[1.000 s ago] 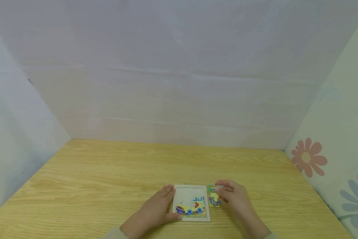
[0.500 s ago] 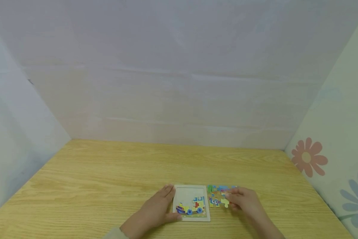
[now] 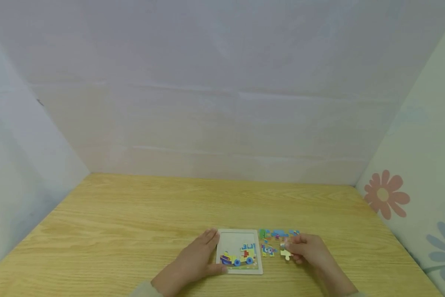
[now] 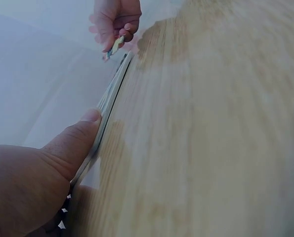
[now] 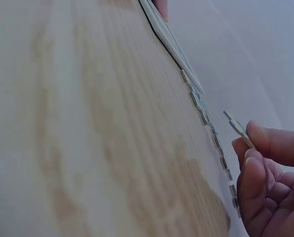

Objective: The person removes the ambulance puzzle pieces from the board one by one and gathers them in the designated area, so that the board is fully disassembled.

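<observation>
My left hand (image 3: pixel 198 258) rests along the left side of a pale square puzzle board (image 3: pixel 260 260), fingers straight at its edge. Its thumb (image 4: pixel 75 140) presses the near rim. Part of a yellow vehicle picture (image 3: pixel 241 258) fills the board's lower half; bare backing shows above. To the board's right, my right hand (image 3: pixel 313 251) pinches a pale yellow jigsaw piece (image 3: pixel 286 254) between thumb and fingers, raised off the table in the right wrist view. The fingers partly cover that piece. Left of it lies a piece with blue and yellow print (image 3: pixel 268 250).
Several loose jigsaw pieces (image 3: pixel 278 233) lie in a row beyond the right hand, right of the board. The wooden table (image 3: pixel 152 210) meets a pale back wall (image 3: pixel 222 132). A side wall with printed flowers (image 3: pixel 386 194) stands at the right.
My right hand has moved right, away from the board, with the yellow jigsaw piece pinched in it, and the piece has turned. More loose pieces show. The left hand stays on the board.
</observation>
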`<state>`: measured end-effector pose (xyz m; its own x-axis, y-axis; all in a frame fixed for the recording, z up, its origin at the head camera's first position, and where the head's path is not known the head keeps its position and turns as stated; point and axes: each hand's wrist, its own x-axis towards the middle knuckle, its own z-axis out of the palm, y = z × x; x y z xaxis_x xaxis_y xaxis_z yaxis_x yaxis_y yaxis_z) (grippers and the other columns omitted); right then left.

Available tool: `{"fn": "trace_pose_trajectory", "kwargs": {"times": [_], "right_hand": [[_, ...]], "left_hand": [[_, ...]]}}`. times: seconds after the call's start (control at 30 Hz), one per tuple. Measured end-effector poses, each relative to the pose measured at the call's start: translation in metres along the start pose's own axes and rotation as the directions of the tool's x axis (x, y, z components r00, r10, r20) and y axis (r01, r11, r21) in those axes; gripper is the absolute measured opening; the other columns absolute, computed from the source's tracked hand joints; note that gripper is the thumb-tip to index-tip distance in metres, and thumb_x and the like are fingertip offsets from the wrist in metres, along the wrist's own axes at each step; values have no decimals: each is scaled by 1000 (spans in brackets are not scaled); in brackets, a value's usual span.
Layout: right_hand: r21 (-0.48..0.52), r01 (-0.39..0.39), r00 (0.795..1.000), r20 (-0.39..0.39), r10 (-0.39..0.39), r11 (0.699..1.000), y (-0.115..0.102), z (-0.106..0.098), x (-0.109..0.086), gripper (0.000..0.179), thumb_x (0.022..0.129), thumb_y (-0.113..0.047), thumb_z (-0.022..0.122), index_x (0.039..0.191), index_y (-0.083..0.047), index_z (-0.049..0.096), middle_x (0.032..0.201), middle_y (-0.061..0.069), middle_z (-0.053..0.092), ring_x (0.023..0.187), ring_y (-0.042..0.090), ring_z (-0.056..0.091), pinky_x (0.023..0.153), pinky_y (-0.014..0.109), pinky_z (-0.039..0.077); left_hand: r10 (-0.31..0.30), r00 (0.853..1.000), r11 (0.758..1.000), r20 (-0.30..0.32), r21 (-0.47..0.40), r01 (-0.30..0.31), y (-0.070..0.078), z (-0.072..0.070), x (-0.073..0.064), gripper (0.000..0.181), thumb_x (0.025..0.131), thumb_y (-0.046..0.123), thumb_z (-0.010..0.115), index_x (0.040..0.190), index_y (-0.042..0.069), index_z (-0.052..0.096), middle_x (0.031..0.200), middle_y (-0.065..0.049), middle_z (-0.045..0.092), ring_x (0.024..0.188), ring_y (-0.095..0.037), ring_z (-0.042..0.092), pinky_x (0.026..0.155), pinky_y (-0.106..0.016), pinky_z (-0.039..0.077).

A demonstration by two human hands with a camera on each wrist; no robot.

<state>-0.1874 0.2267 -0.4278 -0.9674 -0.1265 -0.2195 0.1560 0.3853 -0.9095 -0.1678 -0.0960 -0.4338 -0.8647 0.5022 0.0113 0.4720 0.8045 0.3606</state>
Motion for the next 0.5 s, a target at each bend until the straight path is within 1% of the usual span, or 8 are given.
{"fn": "trace_pose_trajectory", "kwargs": {"times": [0.1, 0.2, 0.4, 0.5], "right_hand": [[-18, -8, 1000, -12, 8, 1000, 1, 1, 2, 26, 82, -16, 69, 91, 7, 63, 68, 2, 59, 59, 10, 54, 53, 19, 50], [-44, -5, 1000, -23, 4, 999, 2, 2, 3, 28, 81, -18, 71, 93, 7, 63, 67, 3, 59, 59, 11, 54, 53, 20, 51], [-116, 70, 997, -4, -71, 991, 3, 3, 5, 32, 80, -16, 72, 96, 9, 61, 70, 4, 62, 59, 12, 55, 53, 20, 50], [-157, 83, 996, -22, -87, 984, 2, 4, 4, 31, 78, -16, 73, 94, 7, 61, 71, 4, 63, 60, 13, 56, 53, 21, 50]], "left_hand": [[-1, 1000, 1000, 1, 5, 1, 0, 0, 0, 93, 78, 62, 58, 138, -6, 37, 147, -21, 31, 135, -36, 29, 108, -49, 30], [-3, 1000, 1000, 2, 7, 3, 0, 0, 0, 93, 78, 61, 58, 138, -6, 36, 147, -20, 31, 135, -36, 29, 108, -49, 30], [-4, 1000, 1000, 3, 10, 4, 1, -1, 0, 93, 78, 61, 58, 138, -6, 36, 147, -20, 31, 135, -36, 29, 109, -48, 29], [-2, 1000, 1000, 3, 7, 2, 1, -2, 0, 92, 79, 61, 59, 138, -6, 37, 147, -21, 31, 135, -36, 29, 108, -49, 30]]}}
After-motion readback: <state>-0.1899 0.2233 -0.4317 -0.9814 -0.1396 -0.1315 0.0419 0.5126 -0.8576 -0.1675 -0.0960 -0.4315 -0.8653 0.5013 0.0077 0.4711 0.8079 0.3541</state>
